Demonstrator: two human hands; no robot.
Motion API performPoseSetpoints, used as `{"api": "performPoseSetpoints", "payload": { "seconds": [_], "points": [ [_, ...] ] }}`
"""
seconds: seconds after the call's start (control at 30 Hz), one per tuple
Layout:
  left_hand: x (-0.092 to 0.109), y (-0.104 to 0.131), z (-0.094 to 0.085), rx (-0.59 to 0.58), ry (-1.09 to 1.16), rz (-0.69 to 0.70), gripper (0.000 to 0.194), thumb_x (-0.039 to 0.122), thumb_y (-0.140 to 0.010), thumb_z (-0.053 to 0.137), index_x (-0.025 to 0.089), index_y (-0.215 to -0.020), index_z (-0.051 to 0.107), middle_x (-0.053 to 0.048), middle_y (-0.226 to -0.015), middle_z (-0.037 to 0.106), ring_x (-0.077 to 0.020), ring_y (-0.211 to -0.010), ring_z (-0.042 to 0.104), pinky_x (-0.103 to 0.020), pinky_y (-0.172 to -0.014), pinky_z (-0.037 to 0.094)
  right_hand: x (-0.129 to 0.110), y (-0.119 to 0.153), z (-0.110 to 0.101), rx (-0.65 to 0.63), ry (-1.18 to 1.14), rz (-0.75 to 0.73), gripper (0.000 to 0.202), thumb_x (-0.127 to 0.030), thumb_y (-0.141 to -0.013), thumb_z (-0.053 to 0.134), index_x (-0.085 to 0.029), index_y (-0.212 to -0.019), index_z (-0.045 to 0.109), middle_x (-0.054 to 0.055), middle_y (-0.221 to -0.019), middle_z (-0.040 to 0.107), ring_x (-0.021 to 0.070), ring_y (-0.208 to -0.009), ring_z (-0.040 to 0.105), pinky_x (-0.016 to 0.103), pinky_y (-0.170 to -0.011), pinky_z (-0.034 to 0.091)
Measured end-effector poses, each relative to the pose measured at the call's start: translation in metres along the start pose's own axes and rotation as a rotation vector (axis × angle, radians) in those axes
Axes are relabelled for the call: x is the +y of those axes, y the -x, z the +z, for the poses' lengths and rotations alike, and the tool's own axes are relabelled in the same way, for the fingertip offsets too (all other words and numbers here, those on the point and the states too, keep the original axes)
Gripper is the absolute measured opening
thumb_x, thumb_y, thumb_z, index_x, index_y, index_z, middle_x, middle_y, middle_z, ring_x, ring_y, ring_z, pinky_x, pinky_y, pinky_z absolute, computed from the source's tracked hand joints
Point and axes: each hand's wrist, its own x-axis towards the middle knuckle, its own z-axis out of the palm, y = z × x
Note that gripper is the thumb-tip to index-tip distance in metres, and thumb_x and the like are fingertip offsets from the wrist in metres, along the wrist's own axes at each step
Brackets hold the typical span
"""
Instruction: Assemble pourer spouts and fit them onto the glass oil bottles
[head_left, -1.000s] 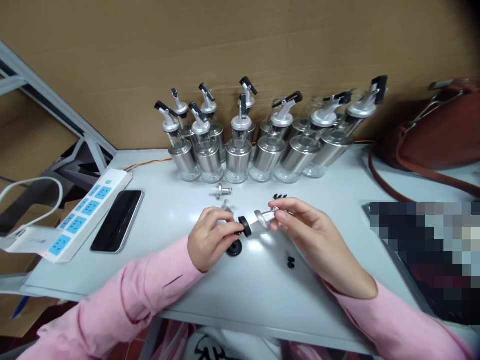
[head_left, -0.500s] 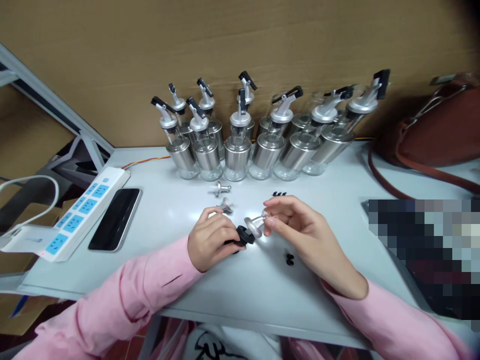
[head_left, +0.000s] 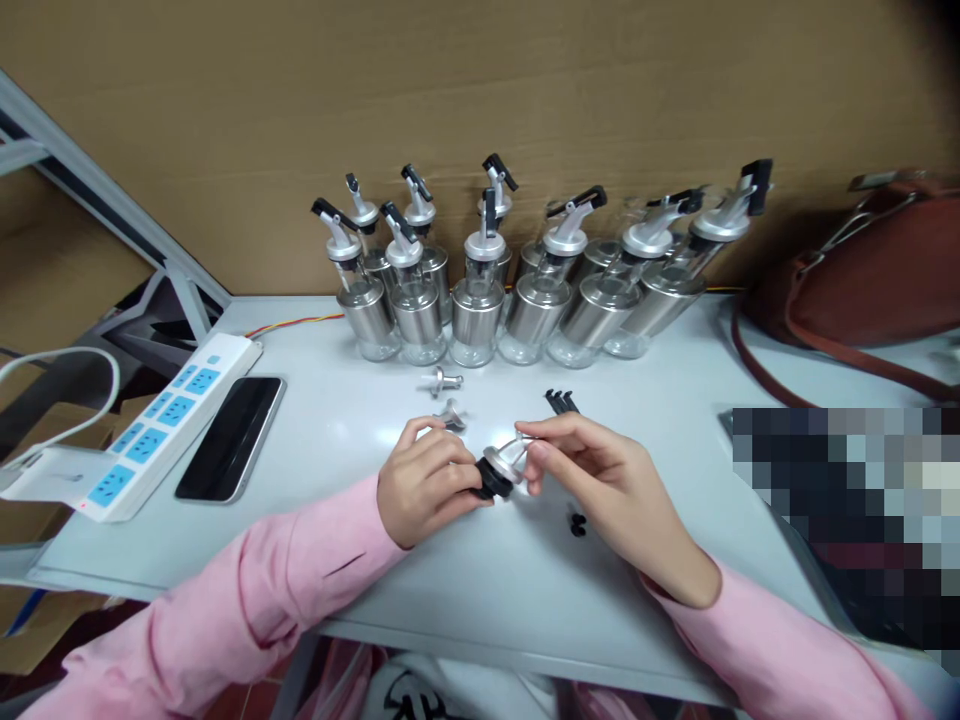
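My left hand point(head_left: 431, 485) is closed on a black ribbed stopper point(head_left: 495, 481) near the middle of the table. A silver pourer spout point(head_left: 508, 458) sits against the stopper, tilted up to the right, and the fingertips of my right hand point(head_left: 592, 470) pinch its upper end. Two more silver spouts lie beyond my left hand, one farther back point(head_left: 442, 381) and one nearer point(head_left: 452, 416). Several black levers point(head_left: 561, 401) rest behind my right hand, partly hidden by it. Small black pieces point(head_left: 577, 525) lie below my right hand.
Several glass and steel bottles point(head_left: 478, 310) with pourers stand in rows at the back. On the left are a power strip point(head_left: 161, 425) and a phone point(head_left: 231, 438). A brown bag point(head_left: 870, 290) is at the right, above a blurred dark object point(head_left: 847, 520).
The silver spout and black stopper, apart at an angle before, now sit in line against each other. More of the black levers shows behind my right hand. The view has shifted slightly.
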Motion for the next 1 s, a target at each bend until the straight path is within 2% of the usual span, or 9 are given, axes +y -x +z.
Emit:
{"api": "performPoseSetpoints", "payload": {
  "seconds": [0.13,0.27,0.33,0.43,0.63,0.8,1.0],
  "points": [
    [0.0000,0.0004,0.0012,0.088,0.065,-0.033,0.029,0.036,-0.081,0.062,0.017,-0.094,0.045,-0.006,-0.085,0.057,-0.0175,-0.080,0.056,-0.035,-0.075,0.047,0.0008,0.0005,-0.0002,-0.027,0.108,-0.026,0.020,-0.030,-0.083,0.056,-0.019,-0.097,0.064,0.002,-0.071,0.067,0.0149,-0.066,0.065,0.027,-0.065,0.052],
    [0.0008,0.0037,0.0042,-0.015,0.107,-0.077,0.040,0.035,-0.086,0.053,0.013,-0.117,0.039,-0.014,-0.104,0.059,-0.0221,-0.098,0.055,-0.039,-0.085,0.046,0.0001,0.0021,0.0002,-0.054,0.184,-0.055,0.028,-0.029,-0.081,0.058,-0.022,-0.108,0.061,0.004,-0.086,0.070,0.0169,-0.081,0.066,0.030,-0.075,0.052],
    [0.0005,0.0049,0.0054,-0.057,0.113,-0.086,0.039,0.034,-0.089,0.048,0.013,-0.121,0.038,-0.014,-0.105,0.059,-0.0221,-0.099,0.055,-0.038,-0.085,0.046,-0.0009,0.0036,0.0008,-0.088,0.226,-0.108,0.037,-0.025,-0.080,0.059,-0.023,-0.117,0.056,0.003,-0.088,0.069,0.0162,-0.081,0.065,0.030,-0.077,0.052],
    [-0.0007,0.0052,0.0057,-0.059,0.092,-0.094,0.040,0.035,-0.089,0.048,0.014,-0.121,0.037,-0.013,-0.105,0.059,-0.0226,-0.097,0.056,-0.038,-0.083,0.045,-0.0021,0.0056,0.0026,-0.145,0.321,-0.244,0.045,-0.019,-0.077,0.062,-0.026,-0.121,0.054,0.002,-0.094,0.066,0.0146,-0.082,0.062,0.028,-0.079,0.050],
    [0.0004,0.0057,0.0056,-0.059,0.126,-0.091,0.039,0.039,-0.085,0.053,0.015,-0.113,0.042,-0.011,-0.097,0.062,-0.0213,-0.089,0.059,-0.041,-0.087,0.038,-0.0008,0.0071,0.0063,-0.160,0.378,-0.361,0.036,-0.010,-0.078,0.057,-0.024,-0.112,0.055,0.003,-0.095,0.064,0.0149,-0.085,0.062,0.026,-0.076,0.051],
    [0.0033,0.0062,0.0058,-0.052,0.172,-0.105,0.037,0.037,-0.084,0.053,0.016,-0.112,0.042,-0.011,-0.098,0.062,-0.0209,-0.090,0.059,-0.042,-0.088,0.037,-0.0030,0.0078,0.0064,-0.169,0.359,-0.364,0.024,-0.008,-0.077,0.057,-0.021,-0.097,0.058,0.005,-0.090,0.066,0.0168,-0.085,0.063,0.027,-0.074,0.051],
    [0.0026,0.0056,0.0028,-0.098,0.146,-0.101,0.036,0.038,-0.084,0.053,0.018,-0.111,0.042,-0.009,-0.094,0.064,-0.0202,-0.084,0.061,-0.045,-0.090,0.036,-0.0036,0.0077,0.0069,-0.175,0.362,-0.350,0.018,-0.009,-0.079,0.057,-0.021,-0.091,0.059,0.004,-0.085,0.067,0.0161,-0.079,0.064,0.027,-0.069,0.051]
  ]
}}
